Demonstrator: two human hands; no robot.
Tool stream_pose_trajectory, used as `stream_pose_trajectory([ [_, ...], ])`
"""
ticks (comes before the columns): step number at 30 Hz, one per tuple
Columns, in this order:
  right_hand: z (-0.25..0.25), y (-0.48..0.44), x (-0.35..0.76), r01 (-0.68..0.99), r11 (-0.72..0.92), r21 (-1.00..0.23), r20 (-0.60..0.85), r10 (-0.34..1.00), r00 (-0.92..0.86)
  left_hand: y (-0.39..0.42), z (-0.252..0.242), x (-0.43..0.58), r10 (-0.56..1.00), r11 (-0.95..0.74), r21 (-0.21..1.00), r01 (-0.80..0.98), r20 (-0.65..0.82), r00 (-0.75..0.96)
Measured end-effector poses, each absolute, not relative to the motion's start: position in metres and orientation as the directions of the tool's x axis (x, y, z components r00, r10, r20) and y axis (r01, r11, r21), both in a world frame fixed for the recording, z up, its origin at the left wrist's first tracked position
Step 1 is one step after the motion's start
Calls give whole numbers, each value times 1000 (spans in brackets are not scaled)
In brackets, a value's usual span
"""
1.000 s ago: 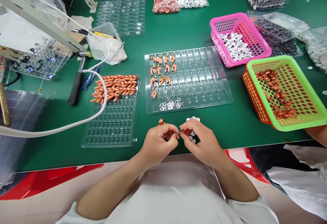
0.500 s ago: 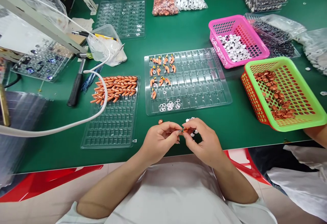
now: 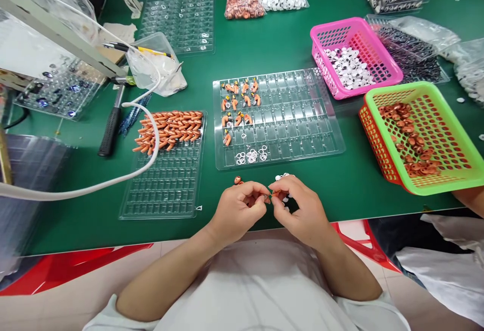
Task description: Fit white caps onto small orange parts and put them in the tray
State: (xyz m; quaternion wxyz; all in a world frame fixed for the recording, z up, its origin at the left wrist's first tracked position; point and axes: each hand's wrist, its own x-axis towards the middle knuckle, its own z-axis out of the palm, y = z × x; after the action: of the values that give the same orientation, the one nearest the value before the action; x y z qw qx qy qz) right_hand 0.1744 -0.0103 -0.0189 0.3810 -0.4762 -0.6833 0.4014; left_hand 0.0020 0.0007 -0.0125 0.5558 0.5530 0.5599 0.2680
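Left hand (image 3: 236, 209), right hand (image 3: 302, 210) pinch small orange part (image 3: 269, 196); long axis left-right.

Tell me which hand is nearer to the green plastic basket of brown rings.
Right. The right hand sits at the table's near edge, on the side of the green plastic basket, which lies off to its right. The left hand is beside it, farther from the basket.

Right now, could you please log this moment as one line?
left hand: pinching small orange part | right hand: pinching same part | place: over green table edge | nearby: clear tray, white rings
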Motion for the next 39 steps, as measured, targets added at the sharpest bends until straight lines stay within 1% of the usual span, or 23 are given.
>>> stream_pose_trajectory([
  [4, -19, -9, 176, 331, 173, -928, 102, 970, -221, 5, -7, -1, 852, 330, 913, 238, -397, 342],
  [7, -18, -7, 179, 311, 154, -938, 93, 975, -203, 10, 0, -2, 811, 408, 892, 193, -452, 371],
  [9, -17, -7, 181, 309, 158, -938, 96, 974, -206, 14, 3, -3, 798, 428, 887, 173, -461, 389],
  [16, -12, -6, 183, 315, 182, -932, 122, 972, -200, 13, 2, -8, 818, 338, 925, 175, -381, 431],
  [21, -12, -8, 180, 302, 153, -941, 95, 976, -197, 8, -1, -6, 884, 226, 967, 120, -255, 392],
  [24, -11, -9, 180, 307, 164, -937, 109, 976, -189, 5, -3, -6, 908, 163, 980, 110, -193, 372],
  [32, -5, -8, 184, 373, 240, -896, 181, 966, -185, 3, -6, -9, 906, 133, 990, 51, -142, 400],
  [35, -2, -7, 184, 391, 261, -883, 196, 960, -198, 4, -6, -10, 902, 143, 988, 48, -151, 404],
  [39, 2, -5, 184, 351, 270, -896, 183, 948, -262, 5, -7, -13, 884, 178, 984, 9, -164, 437],
])
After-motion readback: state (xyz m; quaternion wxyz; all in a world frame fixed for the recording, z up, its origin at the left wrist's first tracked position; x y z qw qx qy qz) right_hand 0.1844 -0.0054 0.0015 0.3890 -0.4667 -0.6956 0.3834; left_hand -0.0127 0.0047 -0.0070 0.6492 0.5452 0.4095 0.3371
